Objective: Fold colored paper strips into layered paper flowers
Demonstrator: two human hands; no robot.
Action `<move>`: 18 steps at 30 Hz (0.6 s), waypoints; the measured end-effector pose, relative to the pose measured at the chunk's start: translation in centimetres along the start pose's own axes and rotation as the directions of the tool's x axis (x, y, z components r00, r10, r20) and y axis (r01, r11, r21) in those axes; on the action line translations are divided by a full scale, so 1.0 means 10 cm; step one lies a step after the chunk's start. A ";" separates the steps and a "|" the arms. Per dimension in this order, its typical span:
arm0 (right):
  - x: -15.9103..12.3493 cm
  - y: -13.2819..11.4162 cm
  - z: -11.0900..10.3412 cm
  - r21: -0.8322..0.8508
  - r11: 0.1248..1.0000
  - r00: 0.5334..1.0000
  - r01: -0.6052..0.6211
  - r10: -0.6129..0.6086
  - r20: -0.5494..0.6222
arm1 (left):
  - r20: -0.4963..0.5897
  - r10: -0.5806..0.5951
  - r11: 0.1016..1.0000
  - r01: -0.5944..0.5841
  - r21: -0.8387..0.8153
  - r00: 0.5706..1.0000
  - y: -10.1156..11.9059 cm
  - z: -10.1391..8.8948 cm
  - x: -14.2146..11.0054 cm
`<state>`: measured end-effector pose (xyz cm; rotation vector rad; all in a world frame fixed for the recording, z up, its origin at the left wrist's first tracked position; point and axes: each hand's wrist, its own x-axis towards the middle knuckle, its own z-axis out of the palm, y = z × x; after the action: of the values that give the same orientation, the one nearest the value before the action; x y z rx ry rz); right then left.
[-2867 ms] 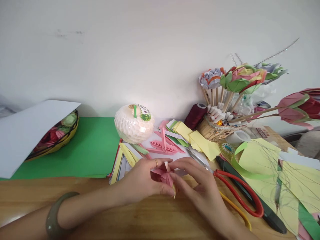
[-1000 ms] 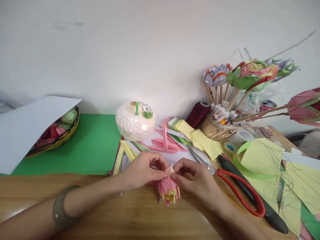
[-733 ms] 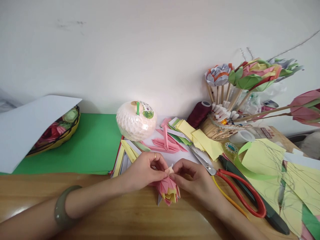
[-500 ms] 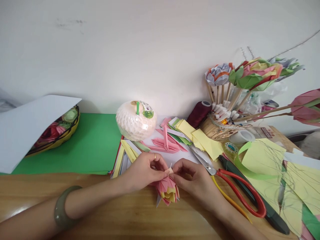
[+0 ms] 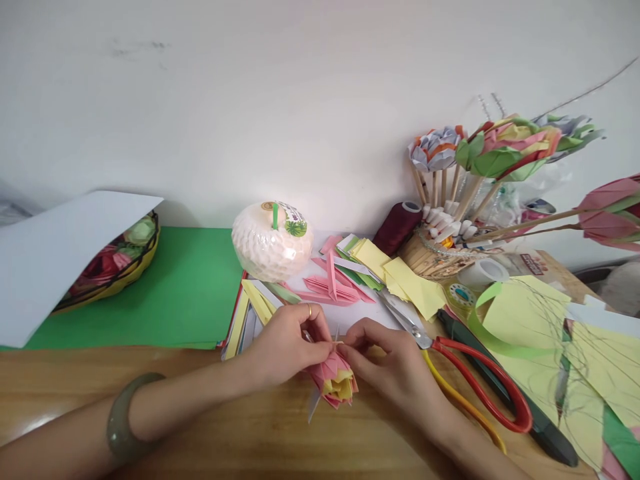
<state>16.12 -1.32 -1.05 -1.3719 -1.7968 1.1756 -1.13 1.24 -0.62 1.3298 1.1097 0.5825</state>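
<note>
Between my hands, above the wooden table (image 5: 225, 427), is a pink and yellow paper flower (image 5: 336, 381), its yellow centre facing toward me. My left hand (image 5: 295, 343) has thumb and fingers closed on the flower's upper edge; a gold ring is on one finger. Pinched from the other side, my right hand (image 5: 383, 350) meets the same upper edge with thumb and forefinger. A thin pale tip stands up between the fingertips, and a pale paper point sticks out below the flower. What lies under the fingertips is hidden.
Red-handled scissors (image 5: 480, 380) and a dark green-black tool (image 5: 543, 427) lie right of my hand. Folded paper strips (image 5: 330, 287) and a foam-wrapped fruit (image 5: 273, 241) sit behind. Paper flowers on sticks stand in a basket (image 5: 425, 257). A yellow basket (image 5: 107, 290) is at left.
The flower has tilted slightly, its lower pale point swinging down and left. The white bit at my fingertips now shows as a thin edge. Both hands stay nearly in place.
</note>
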 end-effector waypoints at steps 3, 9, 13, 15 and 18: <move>-0.02 -0.01 -0.01 -0.074 0.995 0.997 0.064 -0.067 -0.035 | 0.027 -0.011 0.999 0.012 -0.047 1.000 0.03 -0.01 0.01; -0.05 0.01 -0.04 -0.230 0.952 0.968 0.200 -0.228 -0.103 | 0.047 0.009 0.996 -0.005 -0.084 0.999 0.06 -0.05 0.01; -0.05 0.07 -0.05 -0.294 0.923 0.945 0.249 -0.298 -0.133 | 0.048 -0.014 1.000 0.015 -0.014 0.999 0.06 -0.09 0.03; -0.04 0.08 -0.04 -0.307 0.915 0.940 0.262 -0.314 -0.133 | 0.067 -0.029 0.998 0.025 0.050 0.997 0.06 -0.10 0.04; -0.03 0.05 -0.04 -0.272 0.928 0.949 0.256 -0.295 -0.112 | 0.090 -0.036 0.989 0.023 0.143 0.995 0.05 -0.10 0.04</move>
<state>16.74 -1.47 -1.30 -1.2531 -2.0021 0.6936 -1.75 2.11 -0.14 1.4459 1.1094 0.4214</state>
